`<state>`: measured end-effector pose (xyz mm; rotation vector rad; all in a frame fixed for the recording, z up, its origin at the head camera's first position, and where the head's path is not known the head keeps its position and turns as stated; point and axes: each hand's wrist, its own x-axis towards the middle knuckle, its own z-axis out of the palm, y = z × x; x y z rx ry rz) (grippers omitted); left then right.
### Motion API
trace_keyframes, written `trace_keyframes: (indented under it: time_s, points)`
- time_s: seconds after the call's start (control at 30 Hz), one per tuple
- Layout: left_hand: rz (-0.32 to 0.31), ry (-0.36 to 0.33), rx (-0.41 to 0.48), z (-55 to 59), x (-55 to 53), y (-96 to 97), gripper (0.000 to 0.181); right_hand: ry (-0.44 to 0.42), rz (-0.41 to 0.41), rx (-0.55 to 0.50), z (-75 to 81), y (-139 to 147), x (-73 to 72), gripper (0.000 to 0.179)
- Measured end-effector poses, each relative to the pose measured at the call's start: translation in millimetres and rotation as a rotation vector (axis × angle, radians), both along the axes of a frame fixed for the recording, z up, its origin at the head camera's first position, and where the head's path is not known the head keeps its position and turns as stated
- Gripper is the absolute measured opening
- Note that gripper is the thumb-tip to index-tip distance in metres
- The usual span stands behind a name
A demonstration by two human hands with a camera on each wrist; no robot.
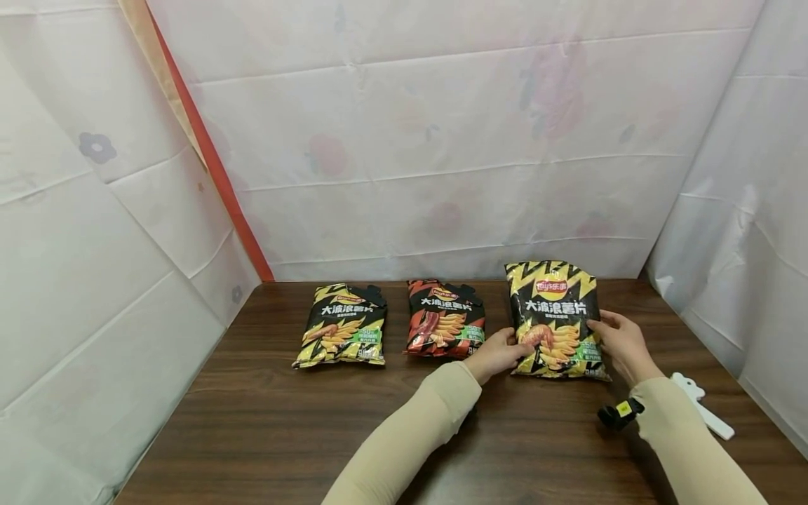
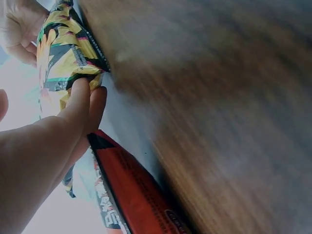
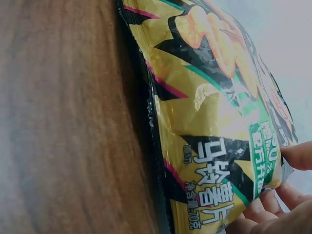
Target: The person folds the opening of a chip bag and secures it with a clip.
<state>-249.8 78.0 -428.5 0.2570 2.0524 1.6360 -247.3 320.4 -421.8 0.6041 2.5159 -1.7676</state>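
A yellow-and-black bag of potato chips stands tilted back at the right of the table, its printed front toward me. My left hand grips its left edge low down, thumb on the front. From the other side my right hand holds the right edge, thumb on the front and the other fingers curled behind. In the right wrist view the bag's bottom seam is right at the wood. The left wrist view has the left fingers against the side of the bag.
Left of the hands lie a red chip bag and another yellow-and-black bag, each with a black clip at its top right corner. A white plastic clip lies beside the right forearm. White curtains enclose the brown table.
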Motion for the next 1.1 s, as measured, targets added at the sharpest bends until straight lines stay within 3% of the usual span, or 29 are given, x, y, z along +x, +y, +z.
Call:
trace_keyframes:
  time_s: [0.23, 0.57, 0.93, 1.1]
  points:
    - [-0.008, 0.047, -0.064, 0.1, 2.6, -1.7, 0.073, 0.027, -0.023, 0.002, -4.2, -0.5, 3.9, 0.065]
    - [-0.005, 0.151, -0.143, 3.2, 9.4, -4.0, 0.072, 0.021, 0.029, 0.000, -0.7, -1.0, 17.1, 0.070]
    - [0.004, 0.138, -0.186, 6.4, 11.8, -17.0, 0.073, 0.049, 0.079, -0.079, -5.4, -1.5, 22.9, 0.070]
    - [0.017, 0.141, -0.161, 4.6, 11.6, -22.3, 0.070, 0.081, 0.100, -0.134, -4.4, -5.3, 26.8, 0.059]
